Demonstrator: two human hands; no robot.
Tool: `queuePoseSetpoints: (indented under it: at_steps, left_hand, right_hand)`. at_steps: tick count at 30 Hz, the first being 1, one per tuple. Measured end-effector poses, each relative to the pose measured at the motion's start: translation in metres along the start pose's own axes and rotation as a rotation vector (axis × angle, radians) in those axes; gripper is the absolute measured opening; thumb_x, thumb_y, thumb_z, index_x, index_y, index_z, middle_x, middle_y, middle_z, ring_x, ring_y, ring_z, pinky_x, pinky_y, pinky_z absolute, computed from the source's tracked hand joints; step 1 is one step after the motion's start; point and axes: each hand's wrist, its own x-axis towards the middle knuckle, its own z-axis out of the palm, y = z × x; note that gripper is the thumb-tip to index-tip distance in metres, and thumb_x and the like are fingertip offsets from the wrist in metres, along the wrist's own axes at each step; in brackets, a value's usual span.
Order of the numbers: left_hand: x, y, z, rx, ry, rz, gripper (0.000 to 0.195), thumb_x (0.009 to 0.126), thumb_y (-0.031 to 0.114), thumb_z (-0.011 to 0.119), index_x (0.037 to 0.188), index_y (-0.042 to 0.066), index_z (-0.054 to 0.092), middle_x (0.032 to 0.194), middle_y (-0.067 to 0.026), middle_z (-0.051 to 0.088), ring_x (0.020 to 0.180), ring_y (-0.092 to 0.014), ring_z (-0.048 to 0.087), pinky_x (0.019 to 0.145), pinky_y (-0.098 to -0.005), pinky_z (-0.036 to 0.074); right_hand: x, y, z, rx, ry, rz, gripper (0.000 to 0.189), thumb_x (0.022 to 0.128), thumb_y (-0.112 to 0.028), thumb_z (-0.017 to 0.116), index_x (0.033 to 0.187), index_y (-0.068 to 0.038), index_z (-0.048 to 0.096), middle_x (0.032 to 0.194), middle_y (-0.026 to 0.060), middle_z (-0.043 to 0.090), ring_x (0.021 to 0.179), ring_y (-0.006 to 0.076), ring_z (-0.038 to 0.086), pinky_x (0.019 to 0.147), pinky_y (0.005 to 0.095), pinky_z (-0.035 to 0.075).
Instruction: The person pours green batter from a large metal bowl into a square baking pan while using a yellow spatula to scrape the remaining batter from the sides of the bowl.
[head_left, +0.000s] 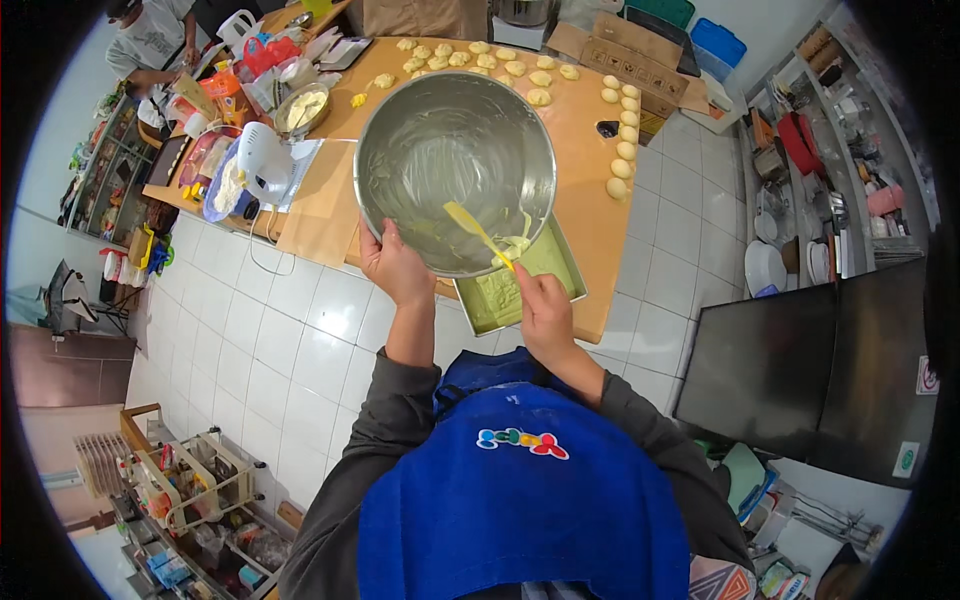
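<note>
My left hand (396, 259) grips the near left rim of a large stainless steel mixing bowl (450, 135), which is tilted so that its inside faces me. Thin smears of pale green batter coat its wall. In my right hand (546, 304) is the handle of a yellow spatula (480, 231), whose blade lies across the bowl's inside. A clump of green batter (512, 249) sits at the bowl's lower right lip. Partly hidden under the bowl is a rectangular metal baking pan (574, 279) with green batter (495, 300) in it, at the table's near edge.
Several dough pieces (515, 67) lie along the wooden table's (589, 247) far side, with round dough balls (625, 150) down its right edge. A white hand mixer (264, 161), a bowl of cream-coloured mixture (302, 109) and flour (227, 187) stand left. Another person (154, 45) is at the far left.
</note>
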Motion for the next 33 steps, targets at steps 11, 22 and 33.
queuePoseSetpoints:
  at_steps: [11,22,33]
  left_hand:
    - [0.003,0.001,-0.002,0.050,-0.006,0.008,0.037,0.092,-0.005,0.044,0.128,-0.003,0.049,0.119,-0.0099,0.058,0.102,-0.015,0.056,0.089,-0.0277,0.044]
    - [0.011,0.007,-0.002,0.061,0.009,-0.039,0.034,0.092,-0.005,0.043,0.124,-0.002,0.052,0.114,-0.0093,0.060,0.099,-0.014,0.057,0.088,-0.0282,0.044]
    - [0.005,0.007,0.005,0.037,0.036,-0.036,0.034,0.092,-0.005,0.043,0.124,-0.002,0.052,0.115,-0.0090,0.060,0.099,-0.015,0.057,0.087,-0.0289,0.045]
  right_hand:
    - [-0.028,0.005,-0.016,-0.257,-0.210,-0.110,0.052,0.072,0.000,0.054,0.124,-0.004,0.055,0.083,0.0114,0.049,0.076,0.0280,0.053,0.061,0.0379,0.046]
    - [-0.012,-0.001,-0.023,0.652,-0.088,0.590,0.034,0.090,-0.001,0.049,0.124,-0.001,0.056,0.076,0.0098,0.048,0.069,0.0209,0.051,0.063,0.0284,0.042]
    - [0.002,-0.001,0.001,-0.101,-0.050,-0.095,0.045,0.078,0.004,0.055,0.122,-0.005,0.059,0.079,0.0113,0.051,0.068,0.0272,0.053,0.057,0.0348,0.043]
